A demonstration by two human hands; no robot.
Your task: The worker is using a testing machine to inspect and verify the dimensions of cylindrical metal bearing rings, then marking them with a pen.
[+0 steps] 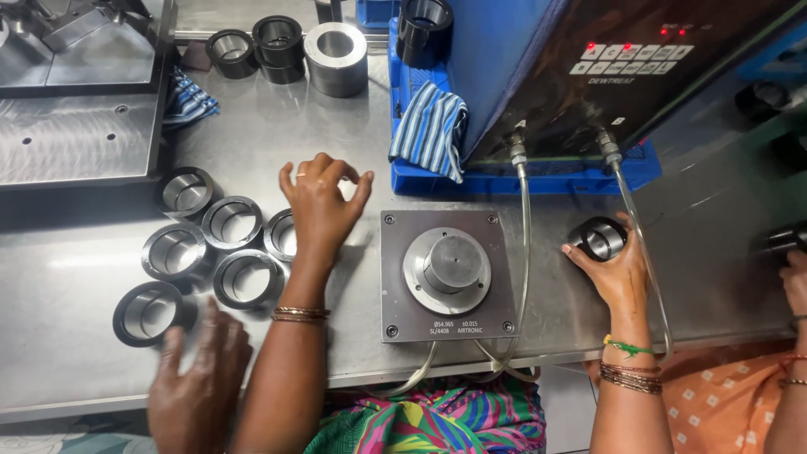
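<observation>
While the right hand (618,269) is closing its grip around a ring (597,238) at right, the left hand (322,206) is hovering open-fingered, holding nothing, over rings (231,223); steel, likely heavy, slick — grasp outer wall.

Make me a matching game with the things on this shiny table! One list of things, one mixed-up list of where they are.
Things:
1. striped cloth
2. right hand
3. left hand
4. round metal plug

Places:
A. resting over a group of dark rings
B. on the square grey plate
C. draped over the blue tray
D. gripping one dark ring

Pairs: 1-C, 2-D, 3-A, 4-B
</observation>
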